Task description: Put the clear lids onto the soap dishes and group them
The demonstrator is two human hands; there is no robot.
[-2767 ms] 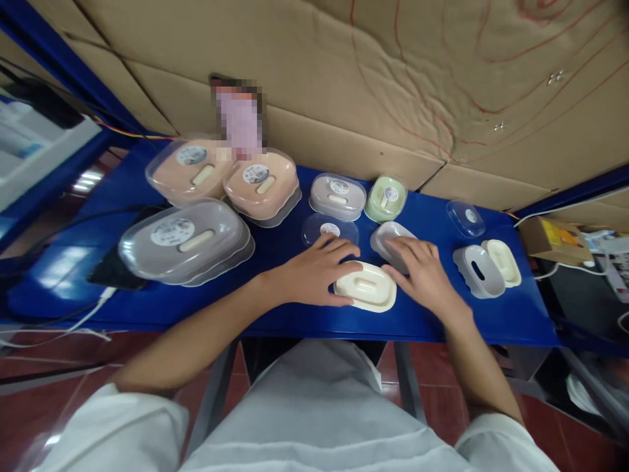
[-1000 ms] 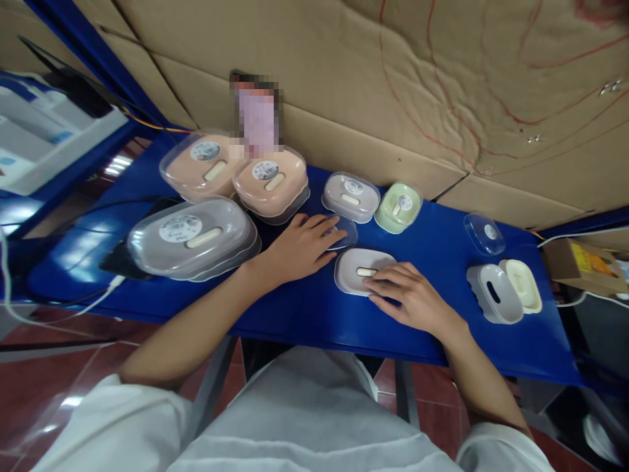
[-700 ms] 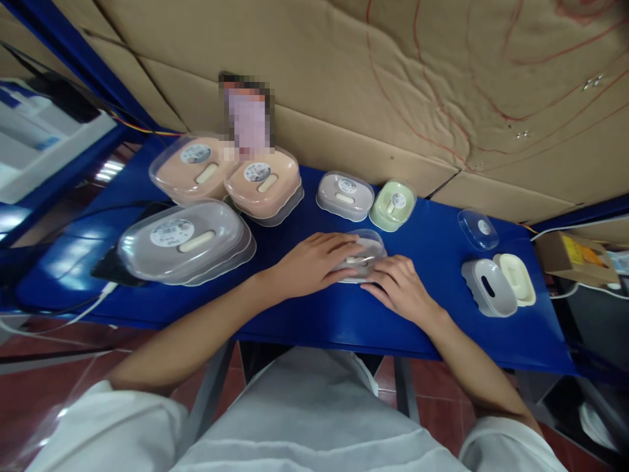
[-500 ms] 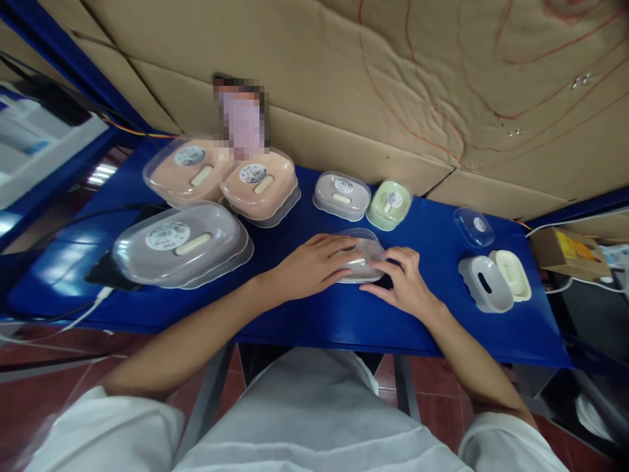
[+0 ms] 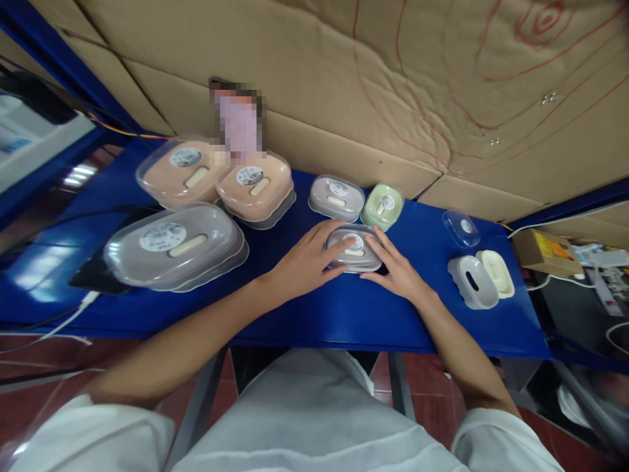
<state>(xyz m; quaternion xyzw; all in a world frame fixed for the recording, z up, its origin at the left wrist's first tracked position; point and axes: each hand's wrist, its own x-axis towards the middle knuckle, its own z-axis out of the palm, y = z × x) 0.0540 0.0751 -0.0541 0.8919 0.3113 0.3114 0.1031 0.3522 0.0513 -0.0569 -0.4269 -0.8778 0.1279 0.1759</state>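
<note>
In front of me on the blue table lies a small grey plastic box (image 5: pixel 361 263) with a clear lid, a round white label and a pale oblong piece in its middle. My left hand (image 5: pixel 310 259) grips its left side, with fingertips on the lid. On the right side, my right hand (image 5: pixel 399 267) holds the box, its fingers along the lid's edge and its thumb at the near edge. Just behind stand a similar grey lidded box (image 5: pixel 338 198) and a smaller green one (image 5: pixel 383 204).
To the left are two peach lidded boxes (image 5: pixel 255 187) and a larger grey lidded box (image 5: pixel 162 252). At right sit a lidless grey box (image 5: pixel 472 282), a cream tray (image 5: pixel 497 272) and a loose clear lid (image 5: pixel 460 228). A cardboard wall (image 5: pixel 314 85) rises behind.
Both hands have shifted on the small grey box, fingers moving from its middle towards its sides. Its round label now shows more clearly. The view has shifted slightly.
</note>
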